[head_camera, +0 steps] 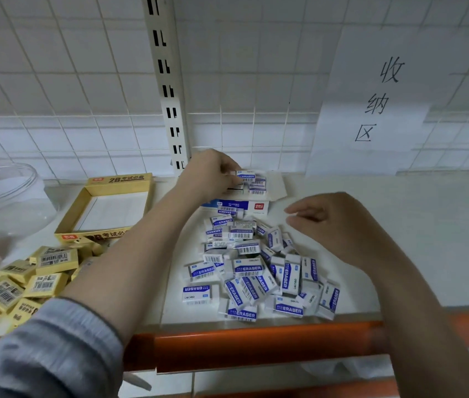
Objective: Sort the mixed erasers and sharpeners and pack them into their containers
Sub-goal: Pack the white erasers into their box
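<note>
Left hand (213, 170): pinching blue-white eraser (245, 176) over white box (256, 193). Right hand (325, 222): relaxed, holding nothing, above eraser pile (256, 271); bare shelf (400, 239) beyond it; orange shelf edge (256, 343) nearside.

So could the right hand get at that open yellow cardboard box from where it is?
Probably not directly: the left forearm lies across between the right hand and the open yellow cardboard box.

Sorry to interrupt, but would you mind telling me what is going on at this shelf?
A person is sorting erasers into boxes. The left hand is setting blue-and-white erasers into the white eraser box at the back. The right hand hovers over the loose blue-and-white eraser pile, holding nothing. The yellow erasers lie heaped beside their yellow box, which looks empty.
</note>
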`<state>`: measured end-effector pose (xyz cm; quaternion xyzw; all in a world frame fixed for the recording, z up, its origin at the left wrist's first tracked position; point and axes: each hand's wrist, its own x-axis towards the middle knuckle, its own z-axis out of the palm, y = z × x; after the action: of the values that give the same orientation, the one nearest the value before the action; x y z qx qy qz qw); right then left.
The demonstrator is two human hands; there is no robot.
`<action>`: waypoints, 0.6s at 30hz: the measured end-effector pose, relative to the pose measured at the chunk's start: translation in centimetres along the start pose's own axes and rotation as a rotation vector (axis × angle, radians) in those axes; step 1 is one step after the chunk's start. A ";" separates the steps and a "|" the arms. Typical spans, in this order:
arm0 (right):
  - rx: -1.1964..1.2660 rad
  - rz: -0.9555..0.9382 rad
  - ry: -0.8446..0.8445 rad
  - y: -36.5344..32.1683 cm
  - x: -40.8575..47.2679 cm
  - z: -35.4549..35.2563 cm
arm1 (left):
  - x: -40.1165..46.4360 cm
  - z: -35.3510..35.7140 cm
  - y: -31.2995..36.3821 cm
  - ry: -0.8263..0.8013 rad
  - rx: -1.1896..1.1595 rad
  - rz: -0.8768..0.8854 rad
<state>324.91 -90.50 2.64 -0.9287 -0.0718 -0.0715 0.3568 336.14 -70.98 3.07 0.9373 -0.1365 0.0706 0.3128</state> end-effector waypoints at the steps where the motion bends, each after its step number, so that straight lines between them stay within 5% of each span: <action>1: 0.024 -0.005 -0.028 -0.1 -1.1 -0.1 | 0.4 0.5 0.2 -0.013 0.008 -0.001; 18: 0.076 0.022 -0.076 0.1 -4.6 0.2 | 2.2 3.5 0.2 -0.047 0.149 -0.003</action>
<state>320.42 -90.79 1.55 -0.9172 -0.0775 -0.0296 0.3897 338.37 -73.71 0.91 0.9596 -0.1369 0.0583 0.2388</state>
